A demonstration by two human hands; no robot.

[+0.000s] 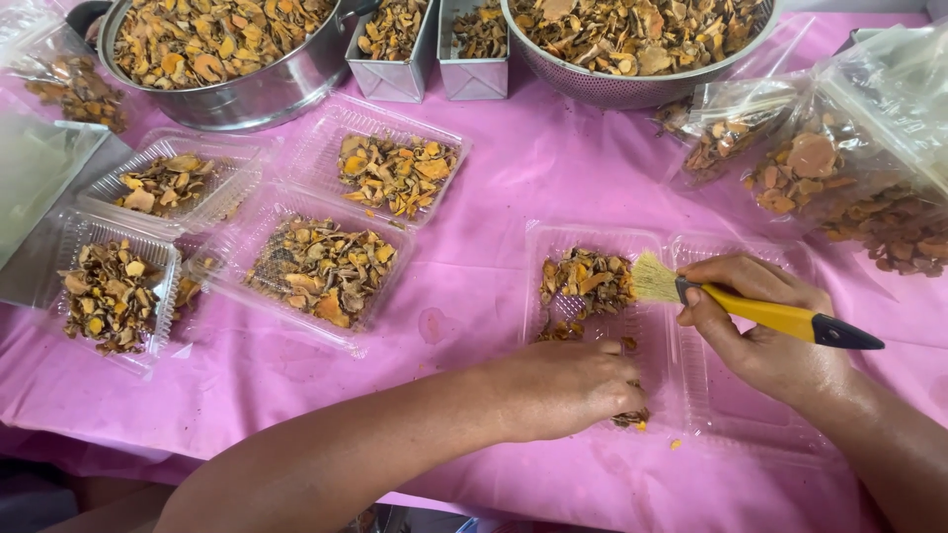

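Note:
My right hand [760, 331] grips a brush with a yellow and black handle [790, 320]; its pale bristles [654, 278] touch a pile of dried orange-brown slices [585, 278] in an open clear plastic clamshell box [657, 341]. My left hand [573, 385] rests on the near edge of that box, fingers curled over a few slices [630, 418]. The box's lid half [750, 395] lies open under my right hand.
Several filled clear boxes [321, 266] lie to the left on the pink cloth [494, 247]. At the back stand a steel pot [217, 49], two small steel tins [395, 44] and a colander [632, 49] of slices. Plastic bags of slices [839, 178] lie at right.

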